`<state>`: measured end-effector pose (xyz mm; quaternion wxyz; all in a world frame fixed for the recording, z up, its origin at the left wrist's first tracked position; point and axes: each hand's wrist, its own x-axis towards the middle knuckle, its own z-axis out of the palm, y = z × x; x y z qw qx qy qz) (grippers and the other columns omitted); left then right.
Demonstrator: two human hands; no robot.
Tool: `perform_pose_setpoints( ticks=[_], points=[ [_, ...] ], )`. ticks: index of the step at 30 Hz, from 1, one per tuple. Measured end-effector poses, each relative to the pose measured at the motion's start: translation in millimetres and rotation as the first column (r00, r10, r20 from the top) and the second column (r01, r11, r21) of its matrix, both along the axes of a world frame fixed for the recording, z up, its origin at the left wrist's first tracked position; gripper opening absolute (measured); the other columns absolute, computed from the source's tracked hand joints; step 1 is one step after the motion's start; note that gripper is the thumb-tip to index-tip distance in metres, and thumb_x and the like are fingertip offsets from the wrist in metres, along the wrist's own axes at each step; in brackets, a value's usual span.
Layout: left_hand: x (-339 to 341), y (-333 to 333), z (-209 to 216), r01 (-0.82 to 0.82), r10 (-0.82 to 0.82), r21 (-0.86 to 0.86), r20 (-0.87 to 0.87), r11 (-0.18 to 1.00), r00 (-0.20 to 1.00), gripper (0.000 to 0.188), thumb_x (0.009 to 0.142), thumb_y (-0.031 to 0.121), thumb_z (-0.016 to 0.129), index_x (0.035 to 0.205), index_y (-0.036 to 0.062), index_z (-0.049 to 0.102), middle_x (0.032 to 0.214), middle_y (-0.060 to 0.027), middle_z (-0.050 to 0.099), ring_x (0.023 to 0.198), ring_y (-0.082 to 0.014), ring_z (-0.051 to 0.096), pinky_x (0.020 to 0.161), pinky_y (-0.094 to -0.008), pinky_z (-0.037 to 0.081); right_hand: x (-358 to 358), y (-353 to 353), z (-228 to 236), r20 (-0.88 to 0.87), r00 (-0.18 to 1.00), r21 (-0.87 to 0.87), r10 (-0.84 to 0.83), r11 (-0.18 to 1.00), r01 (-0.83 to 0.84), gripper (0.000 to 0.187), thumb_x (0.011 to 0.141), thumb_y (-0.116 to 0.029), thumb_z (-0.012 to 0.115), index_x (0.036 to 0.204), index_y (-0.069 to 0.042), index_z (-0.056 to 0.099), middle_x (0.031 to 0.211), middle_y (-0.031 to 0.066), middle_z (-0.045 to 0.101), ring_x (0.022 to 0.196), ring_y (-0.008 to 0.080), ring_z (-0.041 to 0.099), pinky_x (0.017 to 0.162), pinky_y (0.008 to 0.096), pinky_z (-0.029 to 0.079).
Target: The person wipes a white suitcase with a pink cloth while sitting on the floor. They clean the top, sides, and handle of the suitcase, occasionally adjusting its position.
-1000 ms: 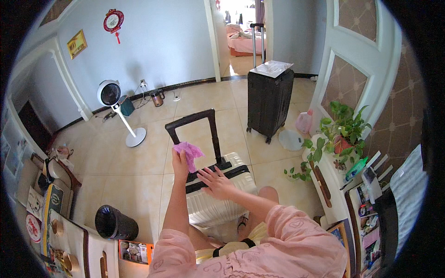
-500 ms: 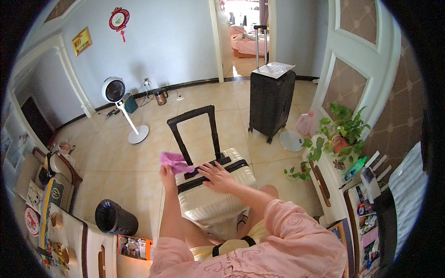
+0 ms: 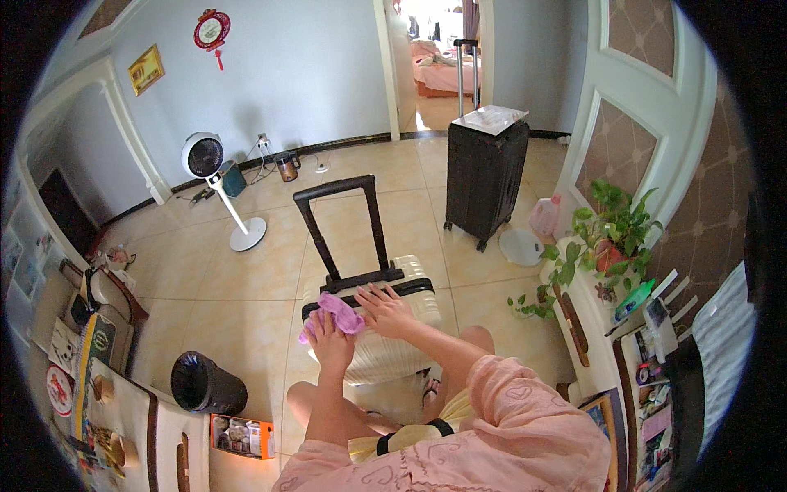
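Observation:
A cream ribbed suitcase (image 3: pixel 373 357) with a black band and corner trim stands upright in front of my legs. Its black telescopic handle (image 3: pixel 379 221) is pulled up. My left hand (image 3: pixel 330 348) presses a crumpled purple cloth (image 3: pixel 344 314) onto the near left part of the suitcase top, fingers over the fabric. Just to the right, my right hand (image 3: pixel 392 316) lies flat on the same surface, its fingers spread and holding nothing. My two hands are close together.
A black suitcase (image 3: pixel 485 180) with papers on top stands ahead right, near a doorway. A white fan (image 3: pixel 234 209) is ahead left. Close on the left are a black bin (image 3: pixel 205 383) and an orange box (image 3: pixel 242 436). A potted plant (image 3: pixel 611 254) sits on the right-hand cabinet.
My left hand has come down from beside the handle, bringing the purple cloth onto the suitcase top. My right hand stays flat on the suitcase.

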<state>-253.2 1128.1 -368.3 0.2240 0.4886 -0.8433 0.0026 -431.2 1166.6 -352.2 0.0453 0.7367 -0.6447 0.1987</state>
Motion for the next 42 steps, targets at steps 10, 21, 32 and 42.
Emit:
perform_pose_setpoints(
  ticks=[10,21,32,42],
  points=[
    [29.9,-8.2,-22.1,0.267,-0.314,-0.251,-0.170,0.930,0.934,0.036,0.077,0.013,0.054,0.113,0.0074,0.059,0.123,-0.0204,0.053,0.120,-0.0408,0.043,0.103,-0.0488,0.032,-15.4,-25.9,-2.6,-0.130,0.990,0.089,-0.054,0.994,0.066,0.046,0.091,-0.023,0.033,0.134,-0.007,0.040,0.137,0.0216,0.041,0.124,0.0355,0.043,0.106,0.0488,0.029],
    [28.1,30.0,47.9,0.287,-0.175,0.102,-0.588,0.952,0.790,0.046,0.074,0.005,0.058,0.120,0.0032,0.053,0.128,-0.0208,0.049,0.122,-0.0391,0.041,0.104,-0.0416,0.032,-47.9,-3.1,3.6,-0.128,0.981,-0.004,0.149,0.989,-0.150,0.045,0.097,-0.036,0.033,0.139,-0.020,0.037,0.145,-0.0031,0.035,0.135,0.0172,0.029,0.113,0.0395,0.016],
    [-15.6,32.6,22.3,0.250,-0.257,-0.093,-0.066,0.964,0.964,0.039,0.090,0.020,0.047,0.126,0.0060,0.050,0.135,-0.0134,0.045,0.127,-0.0325,0.038,0.106,-0.0459,0.027,-50.4,-6.9,8.2,-0.099,0.987,0.011,0.130,0.992,-0.129,0.044,0.096,-0.030,0.037,0.138,-0.017,0.038,0.144,-0.0030,0.035,0.134,0.0175,0.030,0.113,0.0399,0.019],
    [21.4,74.0,20.3,0.314,-0.271,0.073,-0.345,0.947,0.899,0.037,0.087,0.013,0.047,0.122,0.0016,0.052,0.131,-0.0158,0.048,0.124,-0.0349,0.042,0.105,-0.0441,0.030,-48.5,-7.4,-0.5,-0.100,0.982,-0.015,0.163,0.986,-0.165,0.043,0.096,-0.031,0.036,0.138,-0.018,0.039,0.144,-0.0028,0.036,0.134,0.0197,0.031,0.112,0.0413,0.019]
  ],
)
